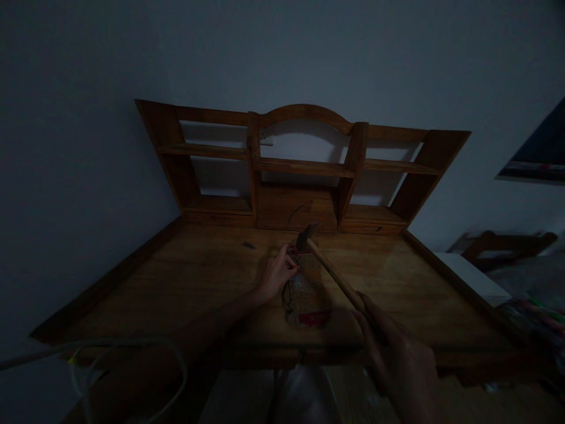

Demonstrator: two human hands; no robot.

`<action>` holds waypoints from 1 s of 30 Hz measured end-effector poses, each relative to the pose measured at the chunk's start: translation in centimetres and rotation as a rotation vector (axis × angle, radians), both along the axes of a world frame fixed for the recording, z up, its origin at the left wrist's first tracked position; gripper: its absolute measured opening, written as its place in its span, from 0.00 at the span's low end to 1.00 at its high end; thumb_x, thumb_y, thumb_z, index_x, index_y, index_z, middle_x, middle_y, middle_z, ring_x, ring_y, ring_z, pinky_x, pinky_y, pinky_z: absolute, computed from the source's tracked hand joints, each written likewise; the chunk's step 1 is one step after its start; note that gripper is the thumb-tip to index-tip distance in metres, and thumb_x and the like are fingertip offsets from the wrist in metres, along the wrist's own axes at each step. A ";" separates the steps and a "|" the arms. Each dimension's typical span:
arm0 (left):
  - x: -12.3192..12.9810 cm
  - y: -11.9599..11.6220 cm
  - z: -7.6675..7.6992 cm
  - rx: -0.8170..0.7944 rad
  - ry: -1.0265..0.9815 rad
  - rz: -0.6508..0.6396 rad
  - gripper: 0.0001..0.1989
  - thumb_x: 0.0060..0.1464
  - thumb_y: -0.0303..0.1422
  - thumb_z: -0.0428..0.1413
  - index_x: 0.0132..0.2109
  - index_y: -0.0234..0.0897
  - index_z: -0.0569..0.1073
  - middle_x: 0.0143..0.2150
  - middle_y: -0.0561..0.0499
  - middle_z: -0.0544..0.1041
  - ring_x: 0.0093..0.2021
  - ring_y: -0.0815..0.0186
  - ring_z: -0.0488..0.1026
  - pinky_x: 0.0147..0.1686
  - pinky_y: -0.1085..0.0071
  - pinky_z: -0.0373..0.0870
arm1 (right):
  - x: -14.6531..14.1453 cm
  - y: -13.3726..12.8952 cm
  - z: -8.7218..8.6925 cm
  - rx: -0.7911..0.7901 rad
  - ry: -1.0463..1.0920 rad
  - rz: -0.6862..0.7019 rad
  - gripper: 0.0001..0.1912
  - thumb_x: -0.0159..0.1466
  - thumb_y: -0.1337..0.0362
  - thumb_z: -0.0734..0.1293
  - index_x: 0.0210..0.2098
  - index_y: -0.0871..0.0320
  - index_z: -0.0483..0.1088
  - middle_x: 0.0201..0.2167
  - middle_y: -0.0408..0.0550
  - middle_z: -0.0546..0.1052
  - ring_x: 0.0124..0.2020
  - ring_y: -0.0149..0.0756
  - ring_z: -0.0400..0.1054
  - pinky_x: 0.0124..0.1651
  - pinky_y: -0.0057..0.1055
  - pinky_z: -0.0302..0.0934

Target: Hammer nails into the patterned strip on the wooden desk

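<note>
My right hand [392,347] is wrapped round the wooden handle of a hammer [335,274]. The dark hammer head is up at the far end, above a brown, speckled flat piece with red ends [311,288]. That piece lies on the desk in front of me, and its left side looks rough and layered. My left hand [278,274] rests at its upper left side, thumb and fingertips pinched together close under the hammer head. Whatever sits between those fingertips is too small and dim to make out.
The wooden desk [203,277] has a shelf unit [300,168] along its back. A small dark flat object [248,245] lies left of my left hand. A pale cable [132,341] loops at the lower left. A chair back [507,241] stands at right. The room is dim.
</note>
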State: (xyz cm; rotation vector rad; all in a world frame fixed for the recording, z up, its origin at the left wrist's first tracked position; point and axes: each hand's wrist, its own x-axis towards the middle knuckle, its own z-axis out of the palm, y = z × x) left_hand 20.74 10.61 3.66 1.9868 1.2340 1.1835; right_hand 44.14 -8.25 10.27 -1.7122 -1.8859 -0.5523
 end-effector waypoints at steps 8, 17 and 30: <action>0.0 -0.5 0.7 -0.037 0.006 0.017 0.20 0.49 0.30 0.59 0.46 0.40 0.59 0.30 0.57 0.77 0.30 0.66 0.75 0.28 0.74 0.66 | 0.1 -0.4 -1.5 -0.227 -0.055 -0.023 0.19 0.69 0.57 0.58 0.56 0.51 0.68 0.33 0.44 0.81 0.25 0.38 0.76 0.21 0.28 0.63; 0.1 -0.5 0.6 0.003 -0.010 -0.006 0.16 0.51 0.31 0.58 0.41 0.42 0.57 0.29 0.60 0.75 0.28 0.68 0.75 0.27 0.75 0.64 | 0.0 -0.4 -0.9 -0.127 0.076 -0.076 0.22 0.68 0.51 0.59 0.56 0.52 0.69 0.32 0.46 0.81 0.26 0.41 0.76 0.23 0.29 0.63; -0.2 -0.5 0.4 0.016 -0.042 -0.063 0.16 0.51 0.32 0.58 0.42 0.42 0.57 0.30 0.59 0.76 0.30 0.67 0.75 0.29 0.74 0.65 | -0.1 -0.3 -0.1 -0.189 0.100 -0.068 0.20 0.68 0.55 0.58 0.57 0.51 0.68 0.32 0.46 0.81 0.29 0.42 0.77 0.24 0.30 0.64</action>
